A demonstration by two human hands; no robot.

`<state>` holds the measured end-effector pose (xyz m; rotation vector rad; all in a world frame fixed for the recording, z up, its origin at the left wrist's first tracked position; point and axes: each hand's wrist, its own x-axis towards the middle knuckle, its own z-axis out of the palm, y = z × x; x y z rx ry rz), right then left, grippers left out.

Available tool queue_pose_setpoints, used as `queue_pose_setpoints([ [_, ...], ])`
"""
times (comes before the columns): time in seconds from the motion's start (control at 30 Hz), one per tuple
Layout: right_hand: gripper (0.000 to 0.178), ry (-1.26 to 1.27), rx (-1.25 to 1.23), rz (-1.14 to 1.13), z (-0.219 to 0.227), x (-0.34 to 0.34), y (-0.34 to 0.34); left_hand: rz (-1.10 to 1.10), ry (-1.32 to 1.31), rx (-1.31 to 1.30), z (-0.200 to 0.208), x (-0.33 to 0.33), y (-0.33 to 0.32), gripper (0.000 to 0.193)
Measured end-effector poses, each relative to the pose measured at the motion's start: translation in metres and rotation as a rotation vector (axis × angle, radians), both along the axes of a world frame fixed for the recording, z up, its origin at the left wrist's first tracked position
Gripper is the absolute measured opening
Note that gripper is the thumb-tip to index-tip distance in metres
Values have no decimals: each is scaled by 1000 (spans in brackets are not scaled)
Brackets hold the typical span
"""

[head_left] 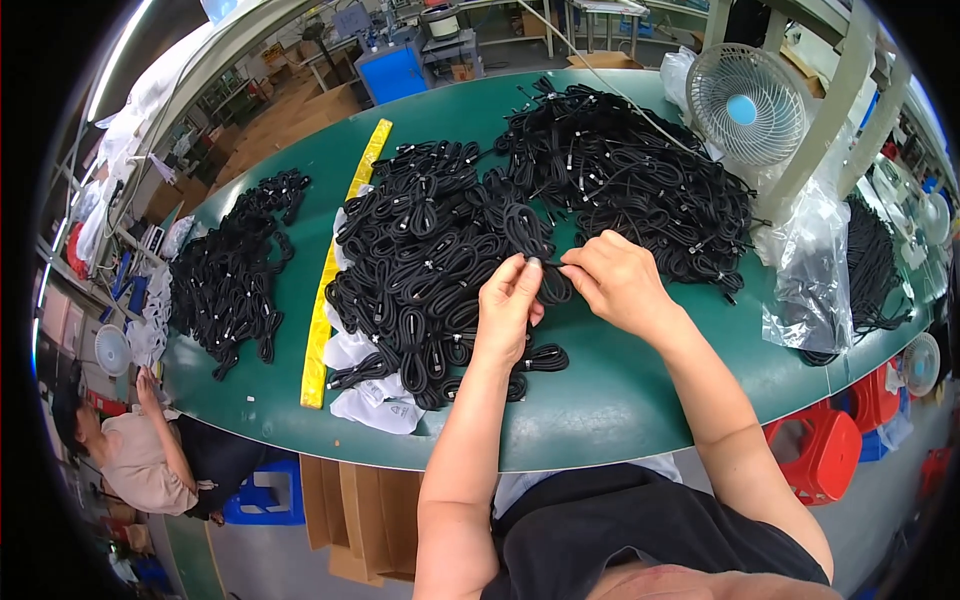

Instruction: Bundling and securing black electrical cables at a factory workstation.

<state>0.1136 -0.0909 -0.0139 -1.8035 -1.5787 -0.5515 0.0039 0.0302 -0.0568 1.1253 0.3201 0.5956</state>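
A coiled black cable (527, 232) is held between my two hands above the green table. My left hand (509, 303) pinches its middle with thumb and fingers closed. From the right, my right hand (618, 281) pinches a thin part of it, fingers pressed together; what exactly lies between those fingertips is too small to tell. Left of my hands lies a heap of coiled black cables (415, 240), each tied into a bundle. A second pile of black cables (640, 170), looser looking, spreads beyond my right hand.
A yellow strip (322, 335) runs between the middle heap and another cable pile (232, 270) at left. White bags (375, 405) lie under the heap. Right stand a fan (745, 100), a clear plastic bag (808, 275) and a post. Another person (150, 455) sits at the far left.
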Motion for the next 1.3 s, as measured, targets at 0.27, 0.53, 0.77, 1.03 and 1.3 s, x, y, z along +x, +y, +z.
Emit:
queue_pose_setpoints([
  [0.27,8,128,-67,-17,2,-5,-4,-89,-167,-151,-4,-1,9,19],
  [0.53,13,211,-105,-78,-5,-20,-2,-114,-145,-210,-13,6,-17,16],
  [0.77,15,367,-206,-73,5,-19,-5,-16,-192,-173,-10,7,-4,15],
  [1.03,23,921,-230,17,11,-13,-5,-124,-135,-131,-9,4,-13,18],
  [1.3,31,1016,105,70,13,9,-4,-340,-119,-98,-6,2,-19,34],
])
